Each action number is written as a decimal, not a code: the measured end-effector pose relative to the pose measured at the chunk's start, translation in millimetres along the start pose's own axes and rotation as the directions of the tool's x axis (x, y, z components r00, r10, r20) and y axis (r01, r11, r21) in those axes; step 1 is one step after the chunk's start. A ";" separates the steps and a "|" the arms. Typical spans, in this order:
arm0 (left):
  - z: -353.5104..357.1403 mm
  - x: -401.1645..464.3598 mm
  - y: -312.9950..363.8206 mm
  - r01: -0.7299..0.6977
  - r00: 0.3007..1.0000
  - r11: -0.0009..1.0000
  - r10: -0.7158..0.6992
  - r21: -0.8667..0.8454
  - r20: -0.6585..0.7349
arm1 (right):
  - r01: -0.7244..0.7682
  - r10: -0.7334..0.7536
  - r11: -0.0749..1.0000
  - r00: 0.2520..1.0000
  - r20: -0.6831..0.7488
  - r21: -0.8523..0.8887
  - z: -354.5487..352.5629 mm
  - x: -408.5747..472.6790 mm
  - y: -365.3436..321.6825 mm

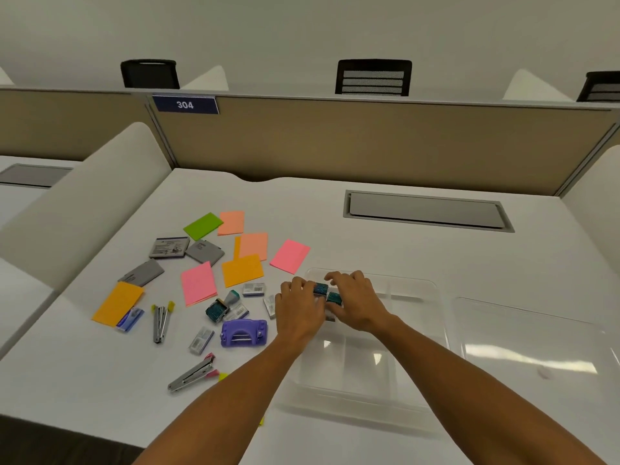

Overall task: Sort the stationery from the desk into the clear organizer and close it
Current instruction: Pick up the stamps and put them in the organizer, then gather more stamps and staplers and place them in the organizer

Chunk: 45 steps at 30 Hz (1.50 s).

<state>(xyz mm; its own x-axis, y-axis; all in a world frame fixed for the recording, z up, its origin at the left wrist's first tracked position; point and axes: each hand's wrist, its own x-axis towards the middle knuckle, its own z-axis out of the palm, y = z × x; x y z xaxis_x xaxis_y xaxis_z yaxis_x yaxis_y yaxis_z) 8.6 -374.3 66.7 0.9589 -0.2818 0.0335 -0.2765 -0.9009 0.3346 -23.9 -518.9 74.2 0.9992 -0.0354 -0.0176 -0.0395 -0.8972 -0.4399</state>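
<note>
Head view: both hands' fingers (339,276) pinch teal boxes (321,288) over organizer (436,297).

Your left side: desk (335,209) crowded with sticky notes (242,270), staplers (161,322), purple punch (244,332). Your right: organizer (416,330), then lid (536,350) just beside. Behind clutter, bare desk up to partition (369,142); cable hatch (426,211) sits flush there.

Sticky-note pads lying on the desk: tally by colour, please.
green pad: 1
peach pads: 2
pink pads: 2
orange pads: 2
Total: 7
</note>
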 end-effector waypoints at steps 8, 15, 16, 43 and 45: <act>-16.2 -22.0 -20.2 0.015 0.994 0.997 -0.023 -0.076 -0.106 | 0.018 -0.006 0.965 0.999 -0.046 0.263 7.6 -6.4 -38.6; -27.6 -62.2 -51.5 0.097 0.967 0.981 -0.132 -0.166 -0.217 | 0.183 -0.192 0.947 0.981 0.009 0.264 24.2 -24.0 -66.2; -28.8 -68.3 -58.1 0.124 0.962 0.977 -0.161 -0.174 -0.219 | 0.203 -0.215 0.945 0.976 0.022 0.258 25.4 -26.4 -70.0; -21.0 -128.9 -216.0 0.302 0.937 0.944 -0.320 -0.135 -0.140 | 0.308 -0.258 0.950 0.863 0.435 -0.049 90.7 -61.1 -176.7; -18.9 -130.8 -219.9 0.286 0.943 0.951 -0.301 -0.117 -0.140 | 0.309 -0.229 0.946 0.848 0.478 -0.095 95.4 -60.1 -174.3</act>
<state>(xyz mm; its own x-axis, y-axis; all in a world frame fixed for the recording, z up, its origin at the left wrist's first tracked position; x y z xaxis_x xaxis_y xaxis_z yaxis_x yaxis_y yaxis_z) -54.8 -133.1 6.5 0.9967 0.0513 0.0625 0.0188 -0.8986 0.4384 -77.1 -318.3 66.3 0.8564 0.3855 -0.3434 0.2710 -0.9018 -0.3367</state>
